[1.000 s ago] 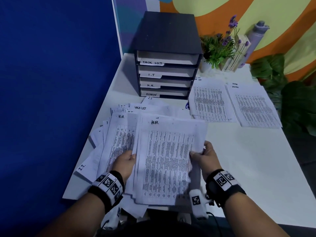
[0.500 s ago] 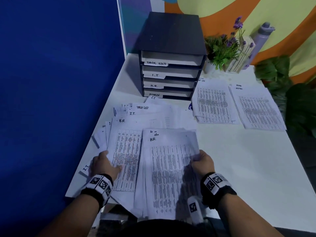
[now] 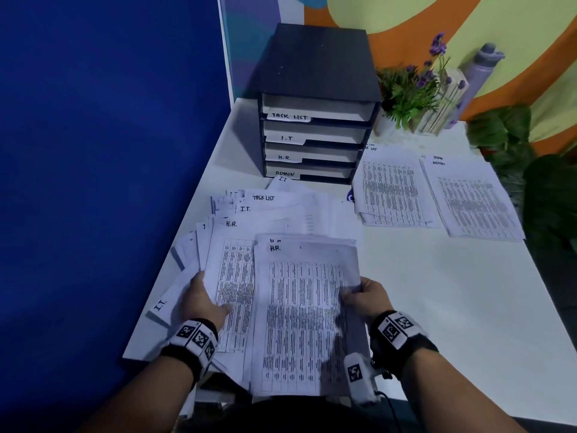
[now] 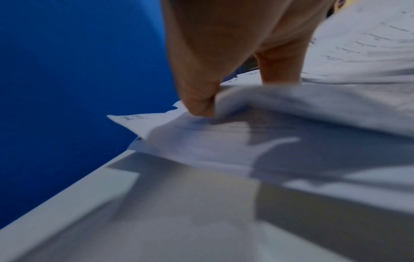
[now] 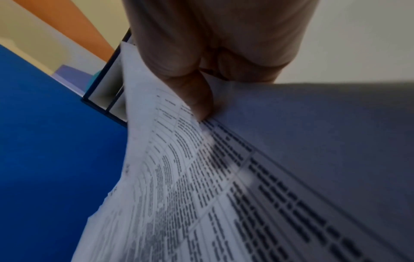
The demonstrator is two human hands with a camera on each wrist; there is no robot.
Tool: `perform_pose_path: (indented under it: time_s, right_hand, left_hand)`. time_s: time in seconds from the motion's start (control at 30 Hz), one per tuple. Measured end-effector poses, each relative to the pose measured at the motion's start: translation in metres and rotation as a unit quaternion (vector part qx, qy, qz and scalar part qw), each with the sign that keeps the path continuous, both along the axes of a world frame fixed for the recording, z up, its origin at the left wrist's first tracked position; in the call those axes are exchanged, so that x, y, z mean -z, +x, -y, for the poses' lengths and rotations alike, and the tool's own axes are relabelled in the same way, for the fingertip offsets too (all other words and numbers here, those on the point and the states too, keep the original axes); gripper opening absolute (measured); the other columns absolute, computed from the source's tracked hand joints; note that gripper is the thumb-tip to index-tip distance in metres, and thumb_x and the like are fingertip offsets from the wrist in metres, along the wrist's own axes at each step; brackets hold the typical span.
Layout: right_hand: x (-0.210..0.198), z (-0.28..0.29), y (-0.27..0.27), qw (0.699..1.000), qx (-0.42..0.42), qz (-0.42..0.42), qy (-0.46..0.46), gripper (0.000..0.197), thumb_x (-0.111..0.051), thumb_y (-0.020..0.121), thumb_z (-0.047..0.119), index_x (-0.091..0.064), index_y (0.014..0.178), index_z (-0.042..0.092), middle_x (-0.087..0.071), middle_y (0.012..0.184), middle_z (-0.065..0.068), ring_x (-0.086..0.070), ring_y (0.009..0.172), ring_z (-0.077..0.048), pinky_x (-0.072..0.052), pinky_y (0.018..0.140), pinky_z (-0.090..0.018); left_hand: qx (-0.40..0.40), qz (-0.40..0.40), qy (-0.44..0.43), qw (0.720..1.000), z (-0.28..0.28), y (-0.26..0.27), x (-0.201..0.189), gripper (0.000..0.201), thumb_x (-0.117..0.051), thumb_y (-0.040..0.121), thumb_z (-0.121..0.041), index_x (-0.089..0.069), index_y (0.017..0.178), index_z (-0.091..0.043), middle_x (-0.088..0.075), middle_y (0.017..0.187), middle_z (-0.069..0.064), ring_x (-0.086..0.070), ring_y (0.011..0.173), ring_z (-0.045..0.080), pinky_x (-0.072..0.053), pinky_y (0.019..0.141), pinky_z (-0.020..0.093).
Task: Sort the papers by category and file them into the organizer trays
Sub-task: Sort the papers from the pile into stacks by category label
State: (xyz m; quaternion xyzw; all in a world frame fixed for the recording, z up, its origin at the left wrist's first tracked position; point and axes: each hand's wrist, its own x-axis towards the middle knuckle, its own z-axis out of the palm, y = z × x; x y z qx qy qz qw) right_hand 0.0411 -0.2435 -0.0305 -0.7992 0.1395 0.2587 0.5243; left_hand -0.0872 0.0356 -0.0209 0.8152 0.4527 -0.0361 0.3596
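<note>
A: Papers first, where are they? Biggest thing down.

B: White table (image 3: 437, 307) fills the lower right of the head view. Black organizer (image 3: 315, 101) at top centre, four trays, labelled TASK LIST, I.T, H.R., ADMIN top to bottom. Unsorted pile (image 3: 274, 210) fans out at centre left, just in front of it. Two sorted stacks at right centre: Task List stack (image 3: 392, 190), Admin stack (image 3: 471, 198), side by side, nearly touching.

A: Hands?

B: Right hand (image 3: 363, 296) pinches the right edge of the H.R. bundle (image 3: 306, 314), thumb on top, fingers under, per the right wrist view. Left hand (image 3: 199, 300) grips the left edge of another H.R. sheet (image 3: 234, 276), thumb laid on top, fingers hidden below.

A: Handling?

B: Light, floppy, probably slippery sheet on sheet. The bundle sags in the wrist views. I'd hold a side edge with fingers under the middle; a loose pinch could shed sheets.

A: Counts?

B: One organizer, four trays, two sorted stacks, one held bundle. Sheet numbers, cannot tell. One potted plant (image 3: 412, 92), upper right.
</note>
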Motion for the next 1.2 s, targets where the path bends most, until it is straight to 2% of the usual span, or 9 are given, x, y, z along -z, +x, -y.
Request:
perform_pose_path:
  time_s: [0.17, 0.3, 0.47, 0.63, 0.77, 0.9, 0.97, 1.07, 1.2]
  right_hand:
    - [-0.014, 0.003, 0.001, 1.000, -0.005, 0.027, -0.015, 0.010, -0.064, 0.080, 0.002, -0.066, 0.072, 0.009, -0.065, 0.067, -0.015, -0.061, 0.061, -0.027, -0.056, 0.065, -0.056]
    - [-0.026, 0.009, 0.012, 0.998, 0.013, 0.044, 0.030, 0.016, -0.065, 0.079, -0.005, -0.064, 0.074, 0.009, -0.063, 0.069, -0.014, -0.057, 0.066, -0.025, -0.054, 0.071, -0.052]
    - [-0.024, 0.010, 0.014, 0.992, 0.030, 0.018, 0.117, 0.018, -0.061, 0.084, -0.008, -0.064, 0.077, 0.007, -0.060, 0.069, -0.014, -0.051, 0.071, -0.027, -0.046, 0.072, -0.047]
    - [-0.028, -0.003, 0.007, 0.981, 0.045, 0.021, 0.189, 0.022, -0.057, 0.088, -0.010, -0.065, 0.097, 0.009, -0.069, 0.080, -0.012, -0.060, 0.077, -0.027, -0.052, 0.075, -0.045]
    - [-0.039, -0.006, 0.011, 0.982, 0.048, 0.106, 0.146, 0.043, -0.058, 0.086, -0.006, -0.051, 0.116, 0.023, -0.065, 0.093, -0.017, -0.061, 0.081, -0.030, -0.052, 0.082, -0.057]
    - [-0.074, -0.018, 0.013, 0.952, 0.018, 0.267, 0.149, 0.066, -0.057, 0.085, -0.001, -0.038, 0.137, 0.034, -0.060, 0.122, -0.009, -0.058, 0.115, -0.020, -0.043, 0.104, -0.048]
    - [-0.100, -0.025, 0.012, 0.920, 0.007, 0.366, 0.139, 0.074, -0.057, 0.087, -0.001, -0.031, 0.136, 0.047, -0.056, 0.087, -0.007, -0.056, 0.077, -0.005, -0.045, 0.094, -0.038]
    - [-0.127, -0.030, 0.007, 0.869, -0.010, 0.472, 0.145, 0.083, -0.057, 0.087, 0.001, -0.020, 0.137, 0.055, -0.040, 0.064, -0.007, -0.041, 0.050, -0.008, -0.046, 0.086, -0.037]
    - [-0.108, -0.028, -0.004, 0.862, -0.055, 0.495, 0.089, 0.072, -0.054, 0.090, 0.004, -0.022, 0.139, 0.046, -0.065, 0.101, 0.009, -0.063, 0.081, 0.001, -0.055, 0.077, -0.026]
  left_hand:
    - [-0.022, 0.026, -0.004, 0.999, -0.018, -0.007, -0.004, 0.025, -0.066, 0.089, -0.015, -0.058, 0.112, -0.006, -0.063, 0.116, 0.017, -0.060, 0.103, 0.031, -0.045, 0.090, 0.036]
    - [-0.028, 0.096, 0.074, 0.992, -0.026, -0.012, -0.002, 0.010, -0.066, 0.088, -0.008, -0.063, 0.083, -0.001, -0.058, 0.115, 0.017, -0.061, 0.088, 0.030, -0.043, 0.083, 0.031]
    - [-0.042, 0.152, 0.008, 0.987, -0.009, -0.005, -0.025, 0.007, -0.057, 0.094, -0.011, -0.059, 0.098, -0.006, -0.060, 0.089, 0.007, -0.053, 0.084, 0.022, -0.034, 0.073, 0.025]
    - [-0.033, 0.177, -0.152, 0.972, 0.024, 0.008, -0.028, 0.008, -0.055, 0.095, -0.010, -0.062, 0.096, -0.014, -0.069, 0.094, 0.003, -0.065, 0.094, 0.026, -0.052, 0.086, 0.035]
    - [-0.004, 0.188, -0.259, 0.947, 0.052, 0.016, -0.042, 0.027, -0.036, 0.103, -0.034, -0.058, 0.108, -0.019, -0.067, 0.109, -0.003, -0.061, 0.106, 0.017, -0.043, 0.101, 0.035]
    - [0.044, 0.207, -0.201, 0.957, 0.060, 0.041, -0.061, 0.031, -0.040, 0.102, -0.026, -0.041, 0.133, -0.024, -0.055, 0.132, -0.003, -0.050, 0.123, 0.017, -0.036, 0.108, 0.037]
    - [0.030, 0.261, -0.158, 0.952, 0.057, 0.055, -0.074, 0.043, -0.043, 0.101, -0.024, -0.031, 0.142, -0.020, -0.044, 0.146, 0.004, -0.043, 0.133, 0.022, -0.034, 0.112, 0.040]
    - [0.010, 0.404, -0.124, 0.906, 0.056, 0.063, -0.100, 0.020, -0.047, 0.100, -0.019, -0.041, 0.119, -0.022, -0.060, 0.125, 0.003, -0.058, 0.113, 0.008, -0.048, 0.099, 0.030]
    - [0.005, 0.442, -0.118, 0.889, 0.058, 0.057, -0.099, 0.020, -0.054, 0.096, -0.022, -0.041, 0.107, -0.032, -0.059, 0.105, -0.011, -0.058, 0.098, 0.006, -0.048, 0.088, 0.025]
